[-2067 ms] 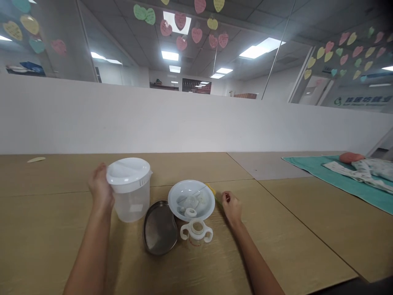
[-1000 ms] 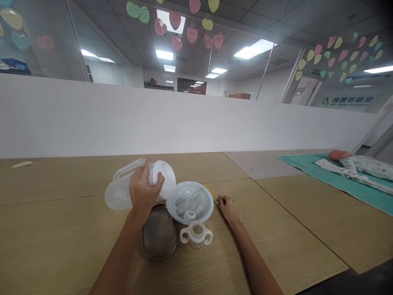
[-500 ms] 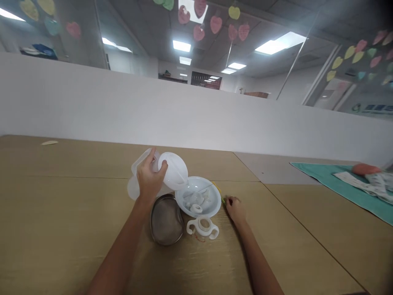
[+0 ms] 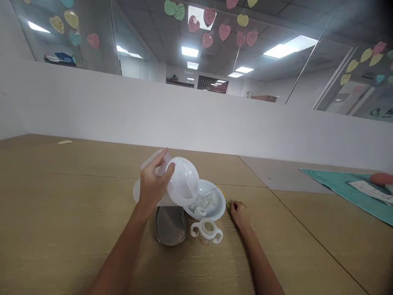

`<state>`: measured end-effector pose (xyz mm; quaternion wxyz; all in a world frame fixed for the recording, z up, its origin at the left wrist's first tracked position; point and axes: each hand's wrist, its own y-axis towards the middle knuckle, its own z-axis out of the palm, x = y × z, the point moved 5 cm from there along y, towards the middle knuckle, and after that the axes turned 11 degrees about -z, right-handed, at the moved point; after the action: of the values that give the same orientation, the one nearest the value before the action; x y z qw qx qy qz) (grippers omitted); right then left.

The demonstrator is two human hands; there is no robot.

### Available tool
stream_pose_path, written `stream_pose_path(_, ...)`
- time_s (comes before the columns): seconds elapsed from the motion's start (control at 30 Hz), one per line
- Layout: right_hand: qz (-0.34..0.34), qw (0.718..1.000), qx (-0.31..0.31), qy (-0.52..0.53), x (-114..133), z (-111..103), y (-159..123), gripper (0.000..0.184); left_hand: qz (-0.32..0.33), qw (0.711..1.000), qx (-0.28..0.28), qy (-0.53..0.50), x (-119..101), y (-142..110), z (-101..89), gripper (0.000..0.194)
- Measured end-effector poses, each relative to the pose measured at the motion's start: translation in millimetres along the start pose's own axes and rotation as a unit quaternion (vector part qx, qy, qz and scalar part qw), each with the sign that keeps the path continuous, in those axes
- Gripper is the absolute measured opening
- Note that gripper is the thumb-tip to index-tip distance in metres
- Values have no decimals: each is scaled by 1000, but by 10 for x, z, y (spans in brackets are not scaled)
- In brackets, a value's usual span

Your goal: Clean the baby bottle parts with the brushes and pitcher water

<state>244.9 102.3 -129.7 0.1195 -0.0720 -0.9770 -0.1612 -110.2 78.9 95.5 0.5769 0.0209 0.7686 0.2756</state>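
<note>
My left hand (image 4: 153,182) is wrapped round a translucent plastic pitcher (image 4: 184,182) with a white lid, tipped to the right. Its lidded end overlaps the left part of a pale bowl (image 4: 220,211). Small clear and white baby bottle parts (image 4: 201,211) lie in the bowl. My right hand (image 4: 241,213) rests on the table, fingers curled closed at the end of a thin yellow-green stick (image 4: 227,205) beside the bowl. A baby bottle with a white two-handled collar (image 4: 207,231) stands in front of the bowl. Left of it is a metal kidney dish (image 4: 171,227).
The brown table (image 4: 92,229) meets a white wall (image 4: 138,110) with glass above. A teal cloth (image 4: 337,182) at the right carries printed fabric and a reddish round thing (image 4: 381,178). A pale flat piece (image 4: 65,142) lies at the far left.
My left hand has gone from the side of the upright pitcher to a grip near its top. The pitcher has tipped and moved right toward the bowl. My right hand has stayed beside the bowl.
</note>
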Motion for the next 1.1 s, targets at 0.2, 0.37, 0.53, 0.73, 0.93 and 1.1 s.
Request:
stream_pose_path(0.2, 11, 1000, -5, 2, -7, -9, -5, 31, 16, 997, 31, 68, -202, -161, 10, 48)
stream_pose_path(0.37, 14, 1000, -7, 5, -2, -32, -3, 31, 58, 992, 40, 104, -351, -296, 24, 47)
stream_pose_path(0.53, 12, 1000, -7, 4, -1, -45, -3, 31, 95, 987, 44, 122, -464, -414, 79, 45)
stream_pose_path(0.73, 13, 1000, -9, 3, -2, -54, -1, 31, 127, 979, 49, 153, -507, -475, 158, 43)
stream_pose_path(0.93, 10, 1000, -6, 2, 9, -60, -4, 30, 165, 969, 43, 177, -510, -515, 212, 46)
stream_pose_path(1.1, 14, 1000, 0, 1, 16, -61, -4, 31, 171, 967, 45, 186, -497, -529, 239, 45)
